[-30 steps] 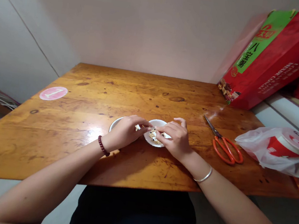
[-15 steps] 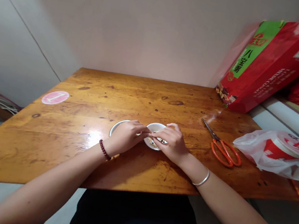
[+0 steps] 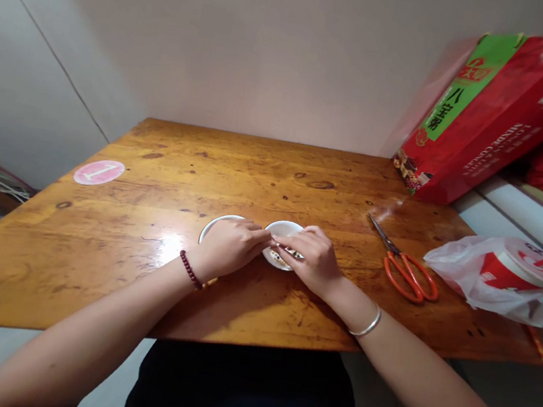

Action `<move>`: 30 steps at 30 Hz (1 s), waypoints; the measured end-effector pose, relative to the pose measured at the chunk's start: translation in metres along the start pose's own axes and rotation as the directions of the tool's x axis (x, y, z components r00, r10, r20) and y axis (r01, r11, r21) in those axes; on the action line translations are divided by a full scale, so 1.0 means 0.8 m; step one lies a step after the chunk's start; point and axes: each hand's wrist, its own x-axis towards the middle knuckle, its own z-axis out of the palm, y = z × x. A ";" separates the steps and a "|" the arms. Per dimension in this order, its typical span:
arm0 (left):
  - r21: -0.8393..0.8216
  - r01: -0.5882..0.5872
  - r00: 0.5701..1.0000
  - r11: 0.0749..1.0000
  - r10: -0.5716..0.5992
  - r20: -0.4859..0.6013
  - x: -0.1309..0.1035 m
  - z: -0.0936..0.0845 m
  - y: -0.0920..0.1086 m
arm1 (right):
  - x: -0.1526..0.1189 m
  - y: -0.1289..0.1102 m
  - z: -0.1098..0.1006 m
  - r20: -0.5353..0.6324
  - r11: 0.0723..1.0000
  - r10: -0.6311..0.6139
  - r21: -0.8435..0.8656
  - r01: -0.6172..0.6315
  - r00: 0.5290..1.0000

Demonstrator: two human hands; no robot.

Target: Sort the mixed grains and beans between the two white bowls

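Observation:
Two white bowls stand side by side on the wooden table. My left hand (image 3: 238,243) covers most of the left bowl (image 3: 213,222), so its contents are hidden. Over the left rim of the right bowl (image 3: 285,224), the fingertips of both hands come together in a pinch. Whatever lies between them is too small or too hidden to make out. My right hand (image 3: 312,253) reaches over the right side of that bowl, its fingers bent and closed. Small pale and dark pieces (image 3: 275,255) lie inside the right bowl.
Orange-handled scissors (image 3: 410,277) lie right of my right hand, blades pointing away. Beyond them is a lidded red-and-white cup (image 3: 510,267) in a plastic bag. A red carton (image 3: 495,120) leans at the back right. A pink round sticker (image 3: 98,172) marks the table's left.
My left fingers have closed in a little over the bowl rim, and the right hand's raised finger has lowered slightly. The view has shifted a touch; the bowls and scissors stay put.

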 end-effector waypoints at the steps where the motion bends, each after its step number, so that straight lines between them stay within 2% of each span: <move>1: 0.008 -0.001 1.000 1.000 0.001 -0.003 0.000 -0.001 0.001 | 0.000 0.000 0.000 0.005 1.000 0.009 0.001 -0.009 1.000; 8: 0.082 0.021 0.999 0.996 -0.018 -0.041 0.001 -0.006 0.004 | 0.003 -0.004 -0.004 0.091 0.995 0.098 -0.014 -0.097 0.991; 15: 0.148 -0.024 0.996 0.989 0.036 -0.081 0.000 -0.003 0.004 | 0.002 -0.008 -0.005 0.059 0.996 0.084 -0.017 -0.083 0.995; 24: 0.089 -0.020 0.999 0.996 0.023 -0.033 0.000 0.000 0.002 | 0.002 -0.007 -0.002 0.108 0.992 0.117 0.027 -0.120 0.987; 30: 0.035 -0.035 0.999 0.999 0.036 -0.023 0.000 -0.001 0.004 | 0.002 -0.009 -0.001 0.081 0.989 0.124 0.066 -0.130 0.989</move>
